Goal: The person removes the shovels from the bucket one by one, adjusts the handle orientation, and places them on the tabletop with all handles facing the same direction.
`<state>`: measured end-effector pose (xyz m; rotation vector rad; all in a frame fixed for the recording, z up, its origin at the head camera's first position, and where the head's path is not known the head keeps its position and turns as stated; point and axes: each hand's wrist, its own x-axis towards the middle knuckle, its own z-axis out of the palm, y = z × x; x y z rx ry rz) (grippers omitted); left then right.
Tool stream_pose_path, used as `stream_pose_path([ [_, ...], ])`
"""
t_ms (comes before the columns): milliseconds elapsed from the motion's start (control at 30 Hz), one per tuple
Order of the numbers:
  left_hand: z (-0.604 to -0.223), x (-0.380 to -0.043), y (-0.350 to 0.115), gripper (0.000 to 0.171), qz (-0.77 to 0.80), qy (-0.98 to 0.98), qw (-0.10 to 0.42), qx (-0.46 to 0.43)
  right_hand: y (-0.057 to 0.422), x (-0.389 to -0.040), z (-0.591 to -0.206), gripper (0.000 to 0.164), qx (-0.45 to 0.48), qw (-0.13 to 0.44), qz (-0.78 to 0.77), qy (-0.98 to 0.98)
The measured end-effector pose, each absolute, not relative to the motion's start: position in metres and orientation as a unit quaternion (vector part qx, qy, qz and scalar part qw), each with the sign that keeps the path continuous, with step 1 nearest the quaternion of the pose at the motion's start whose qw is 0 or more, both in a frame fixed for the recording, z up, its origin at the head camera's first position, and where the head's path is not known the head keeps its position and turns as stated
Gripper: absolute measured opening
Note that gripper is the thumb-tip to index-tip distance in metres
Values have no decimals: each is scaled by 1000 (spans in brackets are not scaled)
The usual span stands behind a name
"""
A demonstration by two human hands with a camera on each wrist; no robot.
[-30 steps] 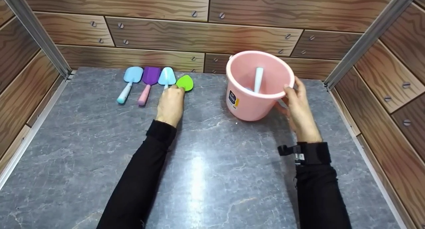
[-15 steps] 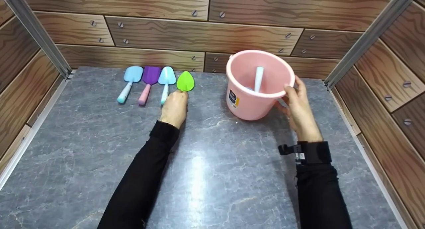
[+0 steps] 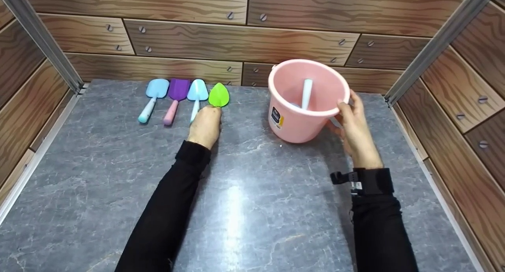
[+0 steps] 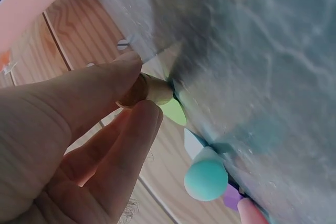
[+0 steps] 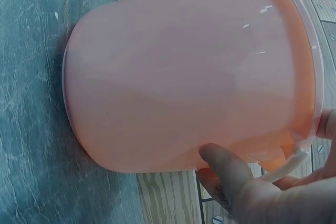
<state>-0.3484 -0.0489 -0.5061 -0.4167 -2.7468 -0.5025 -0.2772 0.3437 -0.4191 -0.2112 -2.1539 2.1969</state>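
Pink plastic bucket (image 3: 298, 128): sitting far right on the grey marbled table (image 3: 276, 216).
Right hand (image 3: 357, 134): holding bucket's right side, thumb at rim; right wrist view is showing fingertips touching the outer wall, near a white bail (image 5: 286, 166).
Pale blue stick-like handle (image 3: 307, 94): leaning inside bucket, showing in head view only.
Leaf-shaped green trowel (image 3: 219, 94): pointing its blade far, left of bucket.
Left hand (image 3: 205, 126): pinching trowel's tan round-ended grip (image 4: 160, 90) narrowly, thumb opposing fingers; head view is hiding that grip.
Blue (image 3: 157, 88), purple (image 3: 179, 89), light-blue (image 3: 198, 90) trowels: lying far left.
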Motion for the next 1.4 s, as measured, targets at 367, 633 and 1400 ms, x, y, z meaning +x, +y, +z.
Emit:
stream_pose_path([
  [367, -521, -371, -54, 13, -191, -960, 144, -146, 345, -277, -419, 78, -68, 24, 713, -697],
  [633, -554, -398, -60, 13, -184, -952, 178, -166, 346, -276, -419, 78, -71, 25, 710, -700],
  [1400, -485, -346, -55, 10, -186, -954, 159, -171, 346, -276, -418, 77, -69, 24, 710, -700],
])
